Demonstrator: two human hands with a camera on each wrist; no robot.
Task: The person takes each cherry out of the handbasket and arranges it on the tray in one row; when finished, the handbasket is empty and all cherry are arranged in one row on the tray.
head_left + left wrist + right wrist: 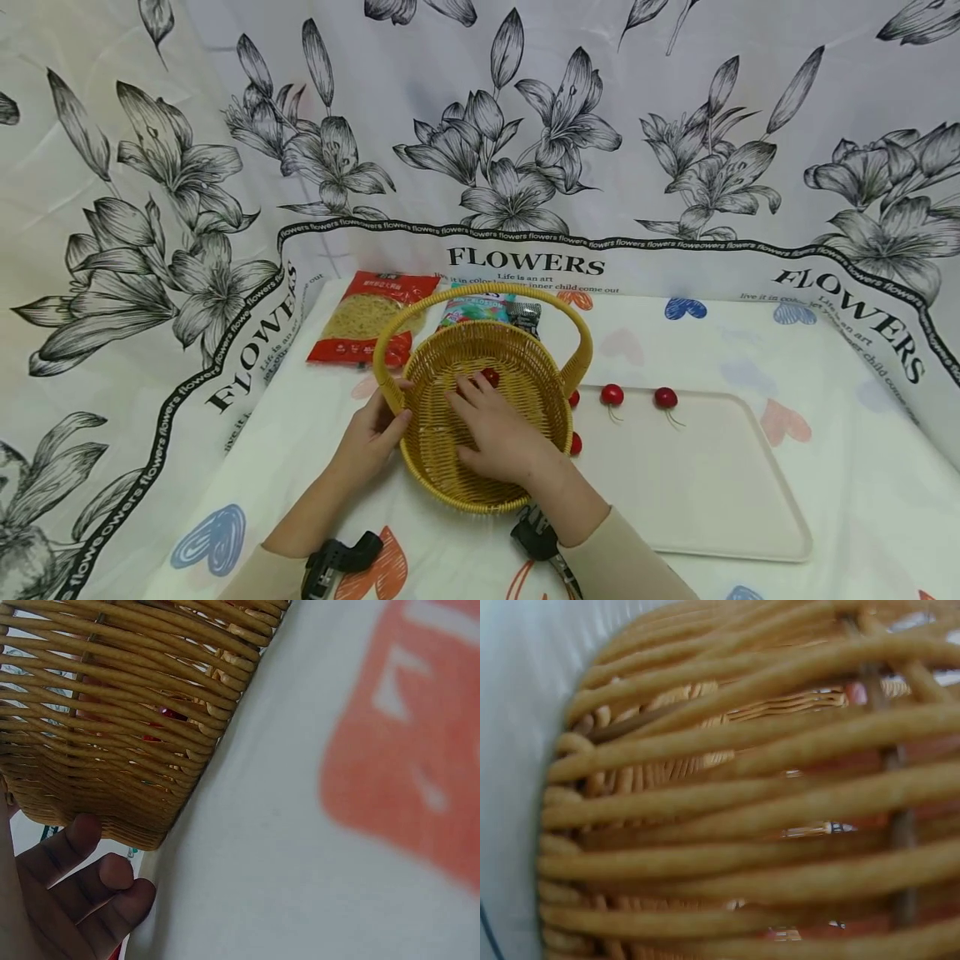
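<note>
A yellow woven basket (442,475) with a raised hoop handle stands on the cloth. At its left side, my left hand (369,429) grips the rim by the handle's base, thumb on the near side. The left wrist view shows several fingers of that hand (94,889) loosely bent beside the basket's wall (112,735). My right hand (498,429) reaches inside the basket, fingers spread and thumb apart. Its fingertips are by a dark red cherry (490,377); what lies under them is partly hidden. Only basket weave (742,810) fills most of the right wrist view.
Right of the basket lies a cream tray (720,483) with cherries (612,395) along its far side; the basket partly covers some. Behind stand a red pasta bag (367,321), a teal packet (472,310) and a black packet (525,317). A flowered curtain (637,200) backs the table.
</note>
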